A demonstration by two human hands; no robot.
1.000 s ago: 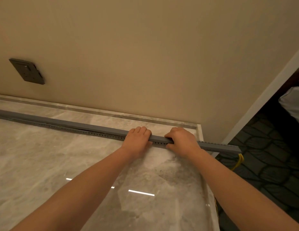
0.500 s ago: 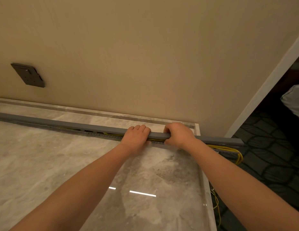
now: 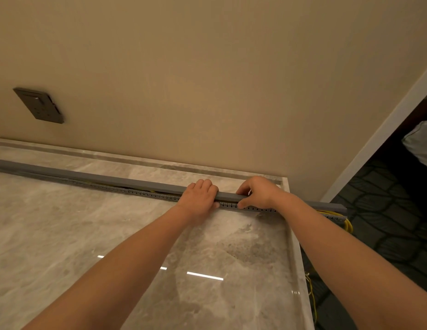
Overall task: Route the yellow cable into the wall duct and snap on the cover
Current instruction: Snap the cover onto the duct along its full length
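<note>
A long grey slotted duct (image 3: pixel 141 192) lies across the marble counter (image 3: pixel 64 234), its grey cover (image 3: pixel 88 176) resting on top and slightly lifted, so a gap shows along the front. My left hand (image 3: pixel 201 196) lies over the cover, fingers curled on it. My right hand (image 3: pixel 257 192), just to the right, pinches the cover between thumb and fingers. The yellow cable (image 3: pixel 346 221) shows inside the gap and spills out of the duct's right end, hanging past the counter edge.
A dark wall socket (image 3: pixel 39 104) sits on the beige wall at left. The counter ends at right (image 3: pixel 296 246); beyond it is dark patterned carpet (image 3: pixel 386 222) and a white door frame (image 3: pixel 379 139). More yellow cable hangs below the edge (image 3: pixel 311 296).
The cover has lifted off the duct at the right, exposing the yellow cable. My right hand has changed from a full grasp to a thumb-and-finger pinch. My left hand stays put.
</note>
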